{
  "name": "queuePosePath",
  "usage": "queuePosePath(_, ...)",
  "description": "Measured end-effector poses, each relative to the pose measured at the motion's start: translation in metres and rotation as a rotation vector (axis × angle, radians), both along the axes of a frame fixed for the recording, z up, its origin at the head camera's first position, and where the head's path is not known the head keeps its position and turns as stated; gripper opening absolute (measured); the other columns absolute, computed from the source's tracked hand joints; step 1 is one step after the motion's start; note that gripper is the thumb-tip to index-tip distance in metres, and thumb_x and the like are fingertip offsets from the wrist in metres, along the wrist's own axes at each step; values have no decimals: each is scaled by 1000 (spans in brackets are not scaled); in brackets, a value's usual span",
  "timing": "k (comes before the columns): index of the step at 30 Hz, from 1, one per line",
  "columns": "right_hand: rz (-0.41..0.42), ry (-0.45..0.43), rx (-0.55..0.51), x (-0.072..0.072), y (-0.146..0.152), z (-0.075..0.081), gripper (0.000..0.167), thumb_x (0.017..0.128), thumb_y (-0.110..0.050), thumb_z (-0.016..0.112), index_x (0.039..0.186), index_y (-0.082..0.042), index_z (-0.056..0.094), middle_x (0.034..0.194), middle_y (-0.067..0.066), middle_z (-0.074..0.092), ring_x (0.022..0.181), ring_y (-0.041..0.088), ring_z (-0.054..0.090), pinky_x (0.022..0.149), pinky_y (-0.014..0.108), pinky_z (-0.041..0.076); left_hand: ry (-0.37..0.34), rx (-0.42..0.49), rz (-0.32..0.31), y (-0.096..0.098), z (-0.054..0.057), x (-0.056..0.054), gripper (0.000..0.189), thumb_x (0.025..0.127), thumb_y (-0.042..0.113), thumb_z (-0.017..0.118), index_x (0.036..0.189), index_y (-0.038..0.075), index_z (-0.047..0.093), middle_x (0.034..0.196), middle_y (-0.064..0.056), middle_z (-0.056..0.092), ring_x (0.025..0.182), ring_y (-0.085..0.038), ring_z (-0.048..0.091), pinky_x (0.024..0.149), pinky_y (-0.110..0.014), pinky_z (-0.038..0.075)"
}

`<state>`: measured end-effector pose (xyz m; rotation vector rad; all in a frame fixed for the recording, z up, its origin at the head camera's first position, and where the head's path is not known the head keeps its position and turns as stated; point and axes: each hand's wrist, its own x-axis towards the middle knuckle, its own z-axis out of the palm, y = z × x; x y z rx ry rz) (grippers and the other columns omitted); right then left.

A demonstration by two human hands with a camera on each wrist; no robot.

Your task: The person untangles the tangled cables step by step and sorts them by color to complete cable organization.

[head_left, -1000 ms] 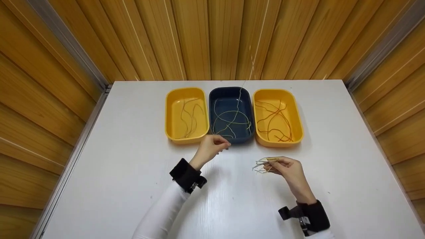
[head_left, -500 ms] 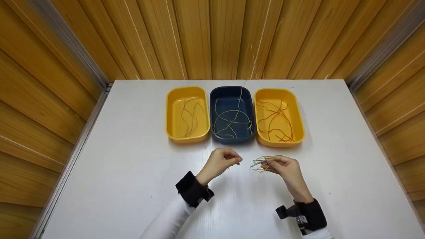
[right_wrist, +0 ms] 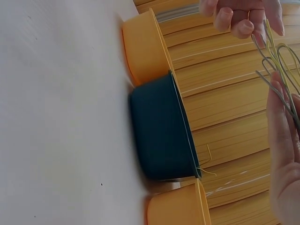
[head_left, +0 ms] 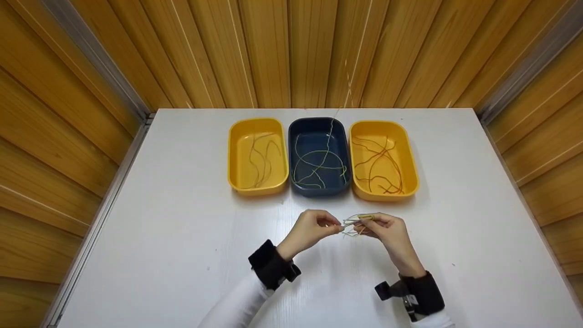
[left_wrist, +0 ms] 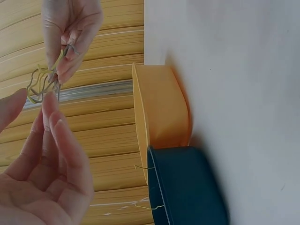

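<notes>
My right hand [head_left: 391,231] pinches a loose bundle of thin bent wires [head_left: 365,216], yellow and grey, over the table in front of the trays. Loops and loose ends of the bundle stick out to the left of the fingertips. My left hand [head_left: 312,231] is close beside it, its fingertips right at those ends. In the left wrist view, the left thumb [left_wrist: 13,108] and fingers [left_wrist: 49,108] stand apart on either side of the wire loops. The right wrist view also shows the left hand [right_wrist: 243,16] with a gap between thumb and fingers.
Three trays stand side by side behind the hands. The left yellow tray [head_left: 233,159] contains greyish wires, the dark blue tray [head_left: 319,192] yellow-green ones, and the right yellow tray [head_left: 412,168] red-orange ones. One wire pokes up past the blue tray's back rim. Wood-patterned walls surround the white table [head_left: 173,205].
My left hand has come from the front of the blue tray toward me and rightward, up to the wire bundle. The right hand, still pinching the wires, has shifted slightly left.
</notes>
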<state>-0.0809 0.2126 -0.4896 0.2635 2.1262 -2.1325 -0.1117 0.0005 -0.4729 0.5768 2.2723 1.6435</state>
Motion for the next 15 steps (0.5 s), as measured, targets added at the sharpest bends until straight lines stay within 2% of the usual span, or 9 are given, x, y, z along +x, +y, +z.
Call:
queuePosePath(7,14,-7,2,0,-2,1,19,99,2,60,112,11,70,79,-10,77,78,4,74,80,22,64,-8,3,-22,2,-2,1,15,89,5,74,93,-10,76,89,-27,76,68,6,56,66,-8,48)
queuePosePath(12,33,0,-3,0,-2,0,15,99,2,60,107,4,72,78,-10,77,77,4,73,79,22,64,-23,5,-21,1,-2,1,12,89,1,72,92,-11,75,87,-29,75,70,-12,70,65,-7,48)
queuePosePath(15,43,-8,5,1,-2,-1,14,99,1,61,107,5,72,78,-10,76,77,4,73,79,22,64,-22,7,-10,0,-3,1,12,89,-1,71,91,-12,75,84,-30,75,68,-12,70,63,-8,48)
